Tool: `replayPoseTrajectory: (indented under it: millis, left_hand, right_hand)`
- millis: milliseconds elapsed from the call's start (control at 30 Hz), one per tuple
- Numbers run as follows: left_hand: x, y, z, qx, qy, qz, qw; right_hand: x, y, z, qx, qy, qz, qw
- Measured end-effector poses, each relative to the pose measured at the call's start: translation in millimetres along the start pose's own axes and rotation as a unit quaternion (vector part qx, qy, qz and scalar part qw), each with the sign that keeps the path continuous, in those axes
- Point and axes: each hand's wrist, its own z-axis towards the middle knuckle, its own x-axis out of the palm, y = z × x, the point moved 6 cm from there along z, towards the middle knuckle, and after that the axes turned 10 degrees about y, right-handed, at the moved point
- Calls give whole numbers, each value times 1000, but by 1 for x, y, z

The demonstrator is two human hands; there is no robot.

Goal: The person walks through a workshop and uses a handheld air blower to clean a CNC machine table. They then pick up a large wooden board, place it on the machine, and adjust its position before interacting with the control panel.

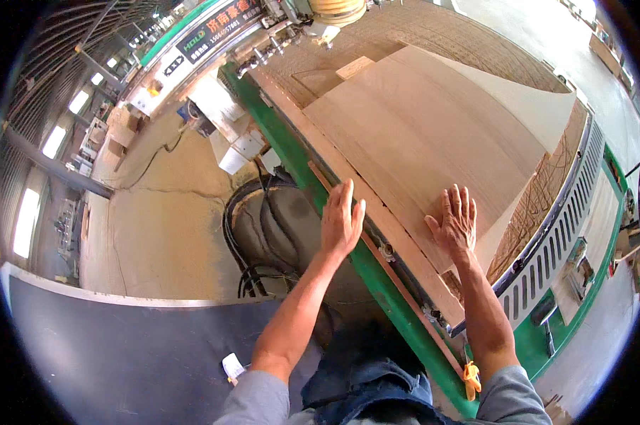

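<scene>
My left hand (pixel 343 221) is open and empty, fingers extended and slightly curled at the wooden strip (pixel 401 234) along the machine bed's left edge; whether it touches is unclear. My right hand (pixel 453 225) lies open, palm down, on a large pale plywood sheet (pixel 412 120). That sheet rests on a grooved, worn board (pixel 334 39), with a paler panel (pixel 550 110) showing at its right side. A small wood offcut (pixel 354 67) lies at the sheet's far edge. The green frame (pixel 267 124) runs beside the left strip.
A machine gantry (pixel 284 14) spans the far end. Black hoses (pixel 242 202) coil on the dusty floor to the left. A dark table (pixel 122 347) fills the lower left. A slotted metal strip (pixel 550 234) runs along the right, beside tools (pixel 550 319) and an orange object (pixel 471 381) near me.
</scene>
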Motion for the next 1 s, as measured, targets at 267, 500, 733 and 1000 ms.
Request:
replayPoseTrajectory:
  millis: [267, 500, 733, 1000]
  left_hand:
    - [-29, 85, 162, -12, 15, 140, 990]
    - [37, 243, 271, -66, 51, 240, 967]
    - [79, 251, 271, -50, 121, 207, 970]
    - [71, 286, 330, -37, 120, 205, 971]
  right_hand:
    - [-17, -4, 7, 57, -18, 33, 998]
    - [-18, 9, 25, 111, 1, -22, 994]
    - [-8, 0, 28, 148, 36, -76, 985]
    - [19, -25, 16, 449, -23, -120, 885]
